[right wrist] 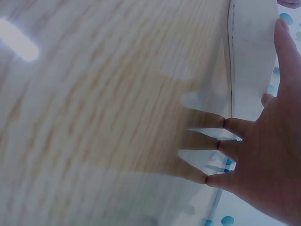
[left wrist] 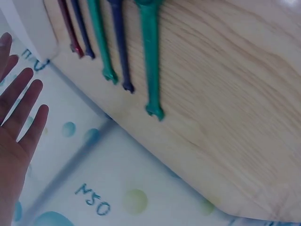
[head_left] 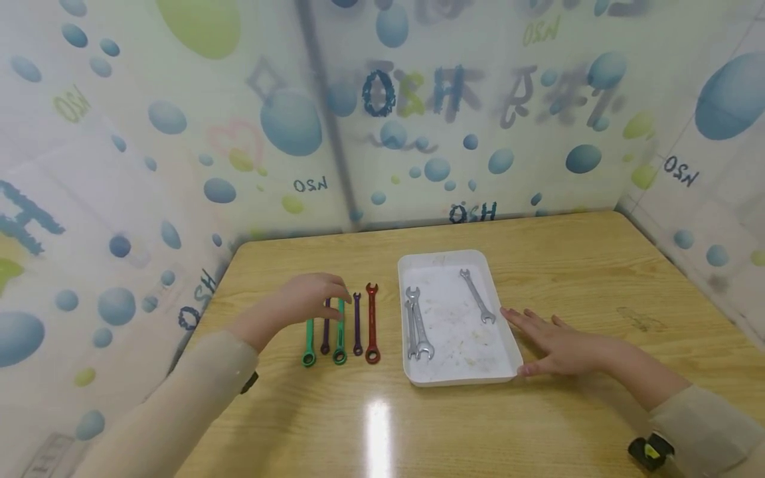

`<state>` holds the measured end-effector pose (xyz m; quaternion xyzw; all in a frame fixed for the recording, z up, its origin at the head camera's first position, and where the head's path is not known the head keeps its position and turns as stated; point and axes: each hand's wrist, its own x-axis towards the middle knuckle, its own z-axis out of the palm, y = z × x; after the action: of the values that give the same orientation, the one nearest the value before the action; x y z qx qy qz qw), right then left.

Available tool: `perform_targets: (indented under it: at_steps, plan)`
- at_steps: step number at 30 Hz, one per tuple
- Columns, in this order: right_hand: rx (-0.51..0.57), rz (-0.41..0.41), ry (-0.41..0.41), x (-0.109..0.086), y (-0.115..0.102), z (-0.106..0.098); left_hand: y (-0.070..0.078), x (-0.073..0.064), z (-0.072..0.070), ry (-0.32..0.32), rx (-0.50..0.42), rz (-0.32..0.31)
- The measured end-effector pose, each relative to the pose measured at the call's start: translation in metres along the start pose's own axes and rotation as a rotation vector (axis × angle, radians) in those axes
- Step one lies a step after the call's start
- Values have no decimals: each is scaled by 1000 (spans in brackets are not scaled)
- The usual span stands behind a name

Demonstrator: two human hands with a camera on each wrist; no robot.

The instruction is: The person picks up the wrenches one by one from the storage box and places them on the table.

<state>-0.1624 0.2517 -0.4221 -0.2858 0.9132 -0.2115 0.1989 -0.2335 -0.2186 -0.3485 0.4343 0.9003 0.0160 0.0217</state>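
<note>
My left hand (head_left: 301, 297) is over a row of coloured combination wrenches, its fingers loosely bent and nothing between them. It covers the upper ends of the left green wrench (head_left: 309, 338), a purple wrench (head_left: 326, 332) and the second green wrench (head_left: 340, 335) in the head view. To their right lie another purple wrench (head_left: 357, 325) and a red wrench (head_left: 372, 322). My right hand (head_left: 562, 348) spreads its fingers at the right side of a white tray (head_left: 460, 352), thumb and forefinger right at its wall. Inside are three silver open-end wrenches, one (head_left: 477, 297) at right and a pair (head_left: 420, 325) at left.
Everything stands on a wooden table (head_left: 574, 279), with a bright light reflection (head_left: 378, 431) near its front. A patterned curtain (head_left: 388, 172) with blue and green spots rises behind the far edge and along both sides.
</note>
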Motion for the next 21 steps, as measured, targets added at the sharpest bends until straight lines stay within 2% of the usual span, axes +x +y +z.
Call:
perform_targets:
  at_steps: [9, 13, 17, 21]
  plan:
    - [28, 5, -2, -1, -1, -1, 30, 38, -10, -54, 23, 70]
    - [31, 7, -1, -1, -1, -1, 40, 52, -11, -74, 35, 95]
    - [31, 3, 0, -1, -1, -1, 49, 64, -12, -106, 44, 94]
    - [21, -6, 5, 0, 0, 0, 55, 77, -12, -127, 75, 127]
